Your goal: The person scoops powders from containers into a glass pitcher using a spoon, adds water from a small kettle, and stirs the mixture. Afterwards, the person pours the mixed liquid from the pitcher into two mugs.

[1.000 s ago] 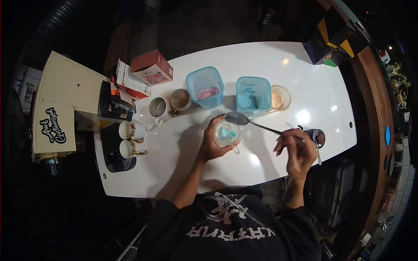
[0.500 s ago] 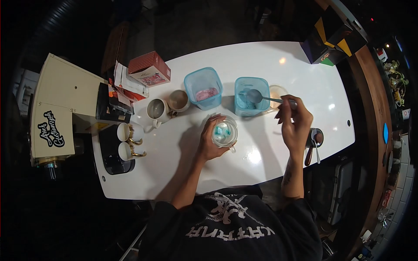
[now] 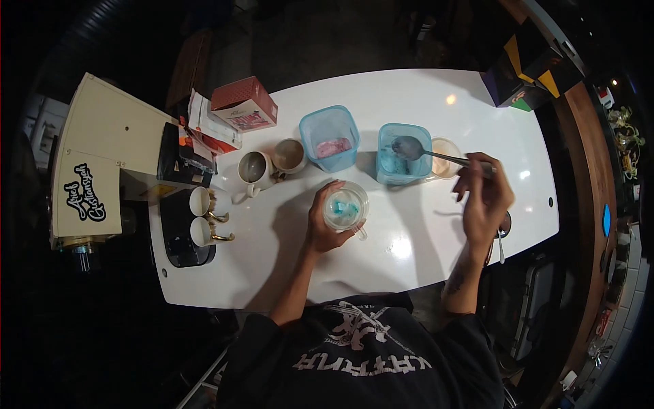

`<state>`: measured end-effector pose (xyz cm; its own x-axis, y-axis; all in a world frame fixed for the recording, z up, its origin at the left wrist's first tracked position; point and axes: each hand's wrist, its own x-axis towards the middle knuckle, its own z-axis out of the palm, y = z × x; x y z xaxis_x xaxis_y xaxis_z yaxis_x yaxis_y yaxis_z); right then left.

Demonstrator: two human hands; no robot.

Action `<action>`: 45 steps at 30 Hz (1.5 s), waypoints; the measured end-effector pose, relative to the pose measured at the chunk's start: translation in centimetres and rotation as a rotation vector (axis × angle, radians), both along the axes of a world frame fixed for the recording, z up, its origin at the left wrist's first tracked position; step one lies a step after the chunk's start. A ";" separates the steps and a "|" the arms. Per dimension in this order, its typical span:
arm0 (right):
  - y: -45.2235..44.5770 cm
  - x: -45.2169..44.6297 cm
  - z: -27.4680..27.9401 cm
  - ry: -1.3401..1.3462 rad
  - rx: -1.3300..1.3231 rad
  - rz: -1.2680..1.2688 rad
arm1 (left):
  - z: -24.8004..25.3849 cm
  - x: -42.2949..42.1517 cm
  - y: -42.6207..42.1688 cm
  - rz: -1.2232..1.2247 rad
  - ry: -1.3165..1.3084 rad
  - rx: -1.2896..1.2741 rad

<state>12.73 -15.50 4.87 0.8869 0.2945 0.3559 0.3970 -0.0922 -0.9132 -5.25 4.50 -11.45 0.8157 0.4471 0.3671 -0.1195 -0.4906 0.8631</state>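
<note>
Fingers of the left hand [image 3: 321,221] curl in a wide C around a clear, round, handled mug [image 3: 364,213], spread just far enough to hug its side, with the thumb along the near edge. Over on the other side, the right hand [image 3: 487,198] pinches the long, slim handle of a dark metal spoon [image 3: 446,157] near its end, thumb and forefinger close together, the remaining fingers loosely bent. And look where that spoon's oval bowl is: right over the mouth of a translucent blue, square-cornered plastic container [image 3: 403,180], with crumbly-looking turquoise stuff [image 3: 392,163] down inside. Whether the bowl touches it or carries any, I can't tell from this spot.

Back to the mug: it's above the glossy white table [image 3: 381,286], in front of the containers, and at its bottom sit bright turquoise clumps [image 3: 340,207], uneven and patchy against the pale base. Its stubby, see-through handle points toward the person's body. Just beyond it stands a second, rounded-square blue plastic container [image 3: 334,163] with a pinkish, rough-surfaced heap [image 3: 333,146] at the bottom. Tucked beside the turquoise one, partly hidden, is a pale, round, see-through tub [image 3: 447,168].
</note>
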 end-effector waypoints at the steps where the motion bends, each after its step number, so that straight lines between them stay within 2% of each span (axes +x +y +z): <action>1: -0.3 0.1 0.3 0.008 0.079 -0.011 | 0.1 -0.3 0.2 -0.002 0.009 -0.063; 4: -0.7 0.5 0.6 0.013 0.197 -0.071 | 0.1 -0.8 0.7 -0.013 0.043 -0.032; 6: -1.0 0.7 0.8 0.088 0.321 -0.022 | -0.3 -1.0 0.5 -0.013 0.061 -0.029; 14: -1.1 0.8 0.7 0.124 0.389 0.016 | -0.3 -1.2 0.9 -0.027 0.109 0.036; 16: -1.5 0.8 0.8 0.127 0.404 0.031 | 1.0 -2.0 1.6 -0.036 0.269 -0.004; 17: -1.8 0.8 0.9 0.130 0.400 0.040 | 1.8 -2.8 2.5 -0.034 0.267 -0.001; 19: -2.0 0.7 1.1 0.130 0.395 0.044 | 3.9 -5.0 5.1 -0.185 0.481 0.192; 21: -2.2 0.4 1.1 0.123 0.388 0.082 | 6.5 -6.0 8.5 -0.222 0.406 0.006; 23: -1.7 0.1 1.0 0.127 0.388 0.108 | 6.5 -5.5 12.0 -0.064 0.182 -0.064; 24: -1.2 -0.2 0.9 0.129 0.389 0.136 | 8.8 -4.0 12.5 0.045 0.152 -0.190; 25: -0.6 -0.4 0.7 0.148 0.398 0.186 | 9.1 -2.1 13.0 0.161 0.054 -0.037; 26: 0.2 -0.6 0.5 0.158 0.400 0.212 | 8.6 -0.5 13.4 0.169 0.051 -0.035; 28: 1.7 -1.1 0.1 0.174 0.374 0.265 | 6.8 2.5 13.8 0.049 -0.065 -0.004; 32: 3.1 -2.1 0.0 0.183 0.322 0.320 | 5.4 6.0 11.9 0.062 0.020 0.155; 34: 2.9 -2.3 -0.2 0.187 0.318 0.328 | 5.1 6.8 10.9 -0.067 -0.031 -0.155; 35: 2.8 -2.5 -0.2 0.177 0.297 0.324 | 5.1 6.7 10.6 -0.071 -0.029 -0.161; 41: 2.2 -3.7 -0.3 0.171 0.234 0.336 | 6.3 4.8 8.6 -0.043 0.007 0.013; 43: 2.3 -4.1 -0.7 0.195 0.192 0.397 | 6.3 3.9 8.0 -0.024 0.011 0.167; 45: 3.2 -4.7 -1.1 0.239 0.147 0.387 | 6.7 3.5 7.3 -0.025 0.016 0.156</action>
